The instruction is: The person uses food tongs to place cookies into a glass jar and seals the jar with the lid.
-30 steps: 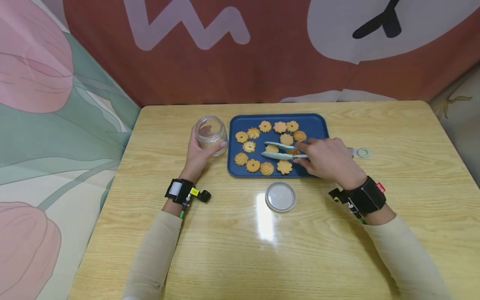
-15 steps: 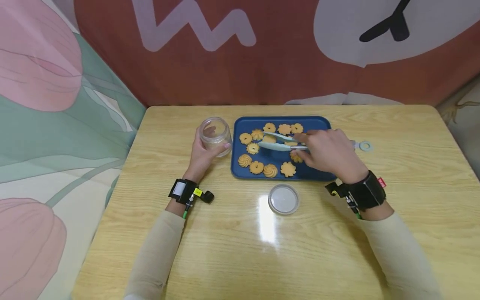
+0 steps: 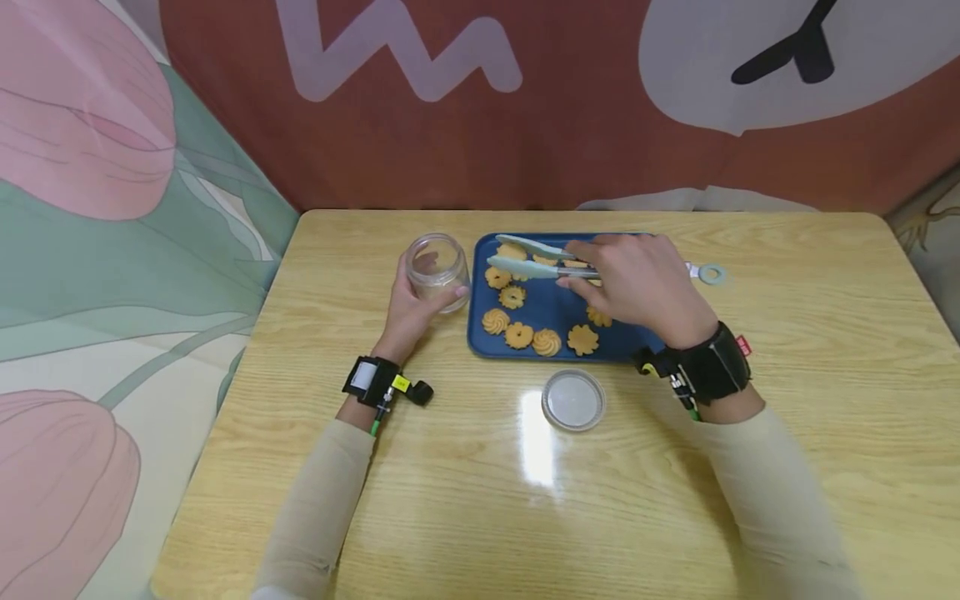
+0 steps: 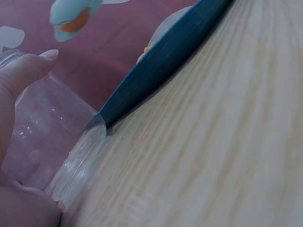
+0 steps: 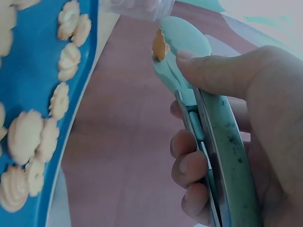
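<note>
Here the left hand [image 3: 408, 312] wraps its fingers and thumb round a clear glass jar [image 3: 437, 269] that stands on the wooden surface [image 3: 480, 500], just beside the left edge of the blue tray [image 3: 555, 312]; the left wrist view shows the jar's base touching the tray's rim, and nothing can be made out inside it. To the right, the right hand [image 3: 637, 287] closes thumb and curled fingers round pale green tongs [image 3: 528, 258], squeezed narrow on one cookie [image 5: 160, 46] at their tips, held above the tray's far left corner, near the jar. Flower-shaped cookies [image 3: 534, 337] lie scattered in the tray. A round clear lid [image 3: 573, 399] rests flat on the surface just in front of the tray.
</note>
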